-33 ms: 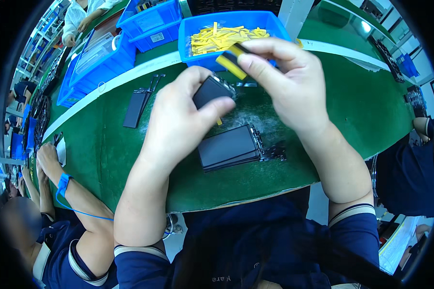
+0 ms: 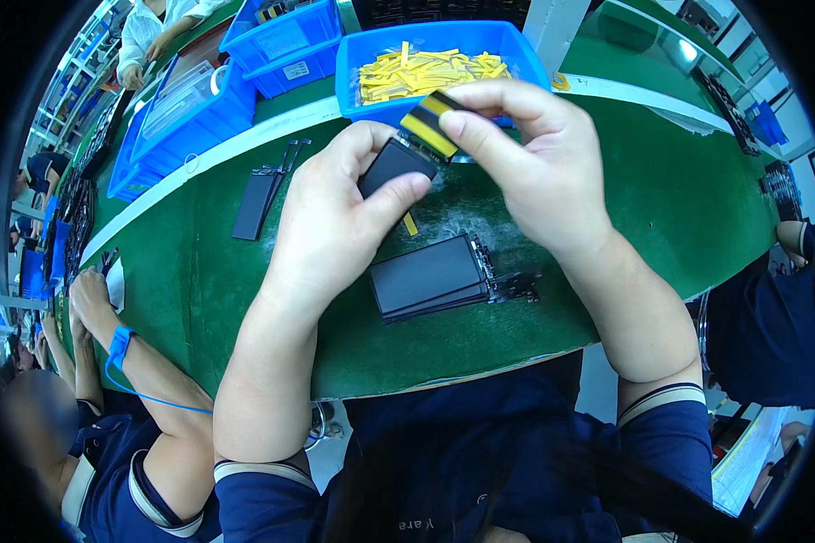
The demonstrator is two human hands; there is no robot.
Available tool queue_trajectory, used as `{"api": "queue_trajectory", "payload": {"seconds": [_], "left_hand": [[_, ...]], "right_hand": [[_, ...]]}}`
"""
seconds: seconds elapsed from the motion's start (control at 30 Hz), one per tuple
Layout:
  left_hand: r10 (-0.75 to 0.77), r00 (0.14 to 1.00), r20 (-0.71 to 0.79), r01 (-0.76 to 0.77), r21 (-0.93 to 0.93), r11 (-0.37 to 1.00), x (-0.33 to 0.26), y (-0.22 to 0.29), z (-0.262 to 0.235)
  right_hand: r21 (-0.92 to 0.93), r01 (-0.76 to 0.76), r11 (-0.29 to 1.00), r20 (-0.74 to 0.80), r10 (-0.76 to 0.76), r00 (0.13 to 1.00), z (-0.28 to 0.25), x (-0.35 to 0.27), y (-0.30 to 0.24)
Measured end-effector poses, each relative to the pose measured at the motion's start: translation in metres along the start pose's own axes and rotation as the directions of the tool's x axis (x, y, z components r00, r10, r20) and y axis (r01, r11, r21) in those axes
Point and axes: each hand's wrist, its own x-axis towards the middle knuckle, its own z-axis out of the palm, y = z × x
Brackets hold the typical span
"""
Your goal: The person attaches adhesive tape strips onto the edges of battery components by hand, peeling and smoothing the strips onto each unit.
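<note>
My left hand (image 2: 328,210) is closed around a dark phone-screen panel (image 2: 395,166), thumb across its face and the flex-cable end pointing away from me. Pinched between thumb and fingers, a black-and-yellow striped strip (image 2: 429,125) is in my right hand (image 2: 539,158), right by that end of the panel; whether they touch I cannot tell. A small yellow strip (image 2: 411,223) shows just below the held panel. On the green table (image 2: 607,299) in front of me lies a stack of similar panels (image 2: 430,276), their cables to the right.
A blue bin (image 2: 342,86) of yellow strips (image 2: 426,72) stands beyond my hands. More panels (image 2: 256,201) lie to the left. Blue crates (image 2: 190,127) stand at the far left. A co-worker's forearm (image 2: 167,376) with a blue wrist strap rests at the left table edge.
My right hand has brought the striped strip slightly nearer and left, to the panel's cable end, and tilted it so more stripes show. My left hand has shifted only slightly.
</note>
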Motion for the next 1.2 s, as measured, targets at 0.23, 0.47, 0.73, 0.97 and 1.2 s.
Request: {"api": "queue_trajectory", "payload": {"seconds": [0.23,0.47,0.73,0.97,1.2], "left_hand": [[0.041,0.999,0.005,-0.038,-0.270,0.962,0.001,-0.003,0.005],[-0.006,0.998,0.058,0.027,-0.362,0.932,0.002,-0.003,0.005],[-0.038,0.995,0.094,0.061,-0.249,0.966,0.000,0.003,0.004],[-0.024,0.995,0.097,0.048,-0.260,0.964,0.000,0.000,0.005],[0.011,1.000,-0.009,-0.013,-0.261,0.965,0.000,-0.007,0.012]], "right_hand": [[-0.187,0.094,0.978,0.032,-0.090,0.995,0.000,0.001,0.004],[-0.147,0.073,0.986,0.037,-0.068,0.997,-0.001,0.002,0.002],[-0.215,0.132,0.968,0.054,-0.123,0.991,-0.002,0.001,0.001],[-0.243,0.124,0.962,0.064,-0.112,0.992,-0.003,0.002,-0.001],[-0.280,0.169,0.945,0.044,-0.163,0.986,-0.002,0.001,0.002]]}}
